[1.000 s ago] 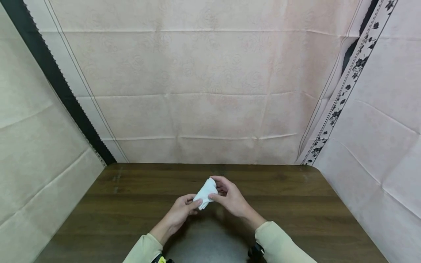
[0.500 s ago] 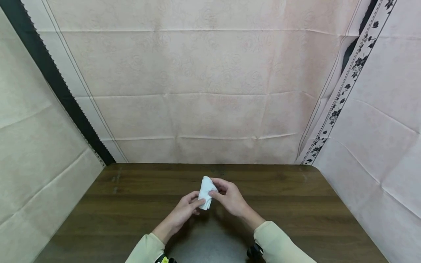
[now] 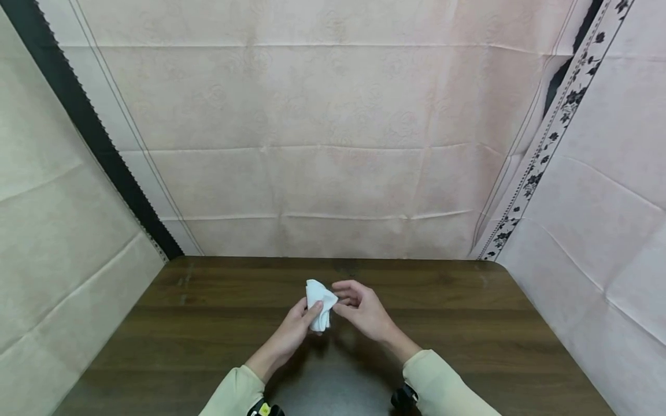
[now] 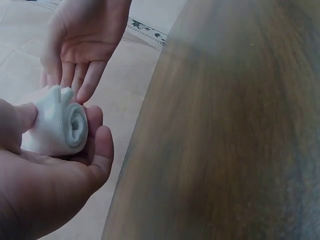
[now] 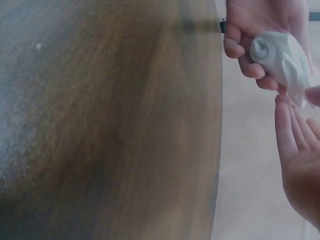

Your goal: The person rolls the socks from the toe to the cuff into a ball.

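Note:
A small white cloth [image 3: 319, 303], rolled up, is held above the wooden table. Its spiral end [image 4: 76, 127] faces the left wrist camera, and a loose flap [image 5: 299, 92] sticks out from the roll. My left hand [image 3: 291, 335] grips the roll, thumb across the near side and fingers curled round underneath. From the right, my right hand [image 3: 366, 315] has its thumb and fingertips at the cloth's loose corner, pinching it. In the right wrist view, the right thumb [image 5: 313, 95] lies over the flap, with the longer fingers stretched out below.
The dark brown wooden table [image 3: 208, 346] spreads beneath both hands. Pale creased cloth sheets hang as a back wall [image 3: 333, 144], a left wall [image 3: 62, 260] and a right wall [image 3: 588, 231]. Dark wrist devices [image 3: 403, 398] sit at both sleeves.
The cloth roll has turned more upright and shifted slightly left with my left hand, whose thumb now lies further across it. My right hand has slid from the roll's side to its loose corner.

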`<state>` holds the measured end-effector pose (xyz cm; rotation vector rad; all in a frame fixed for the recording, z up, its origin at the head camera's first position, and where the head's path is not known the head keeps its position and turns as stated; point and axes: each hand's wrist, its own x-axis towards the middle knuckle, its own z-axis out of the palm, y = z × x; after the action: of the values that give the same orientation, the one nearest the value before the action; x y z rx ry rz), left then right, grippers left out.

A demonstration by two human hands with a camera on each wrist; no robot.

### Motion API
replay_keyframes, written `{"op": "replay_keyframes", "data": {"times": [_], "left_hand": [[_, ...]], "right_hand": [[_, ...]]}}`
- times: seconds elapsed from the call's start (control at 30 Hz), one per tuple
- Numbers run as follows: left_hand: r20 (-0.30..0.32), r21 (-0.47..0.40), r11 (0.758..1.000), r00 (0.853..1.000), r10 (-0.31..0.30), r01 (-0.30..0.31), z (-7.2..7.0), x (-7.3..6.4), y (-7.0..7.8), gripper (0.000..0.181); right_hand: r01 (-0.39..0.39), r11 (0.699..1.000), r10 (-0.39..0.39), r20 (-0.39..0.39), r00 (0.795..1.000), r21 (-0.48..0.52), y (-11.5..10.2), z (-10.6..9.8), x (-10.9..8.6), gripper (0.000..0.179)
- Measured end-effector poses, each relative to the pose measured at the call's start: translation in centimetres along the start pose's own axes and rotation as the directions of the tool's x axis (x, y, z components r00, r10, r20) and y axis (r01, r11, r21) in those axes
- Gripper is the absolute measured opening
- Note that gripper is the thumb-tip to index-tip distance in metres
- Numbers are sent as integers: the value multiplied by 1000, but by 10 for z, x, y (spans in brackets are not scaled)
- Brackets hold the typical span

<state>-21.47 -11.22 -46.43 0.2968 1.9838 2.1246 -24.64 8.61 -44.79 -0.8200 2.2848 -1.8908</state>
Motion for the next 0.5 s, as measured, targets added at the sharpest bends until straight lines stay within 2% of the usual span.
{"op": "replay_keyframes", "data": {"times": [0.13, 0.3, 0.4, 0.5], "left_hand": [[1, -46, 999, 1000, -10, 10, 1, 0, 0, 51], [-12, -57, 998, 1000, -18, 17, 3, 0, 1, 52], [-37, -77, 997, 999, -12, 9, 4, 1, 1, 48], [-48, -122, 992, 999, 13, -19, 7, 3, 1, 43]], "right_hand": [[-5, 999, 3, -37, 999, -38, 1, 1, -1, 19], [8, 999, -10, -63, 998, -43, -1, 4, -2, 13], [4, 999, -10, -114, 993, -54, 0, 7, -1, 9], [-13, 1000, 15, -201, 979, 13, -2, 10, -1, 6]]}}
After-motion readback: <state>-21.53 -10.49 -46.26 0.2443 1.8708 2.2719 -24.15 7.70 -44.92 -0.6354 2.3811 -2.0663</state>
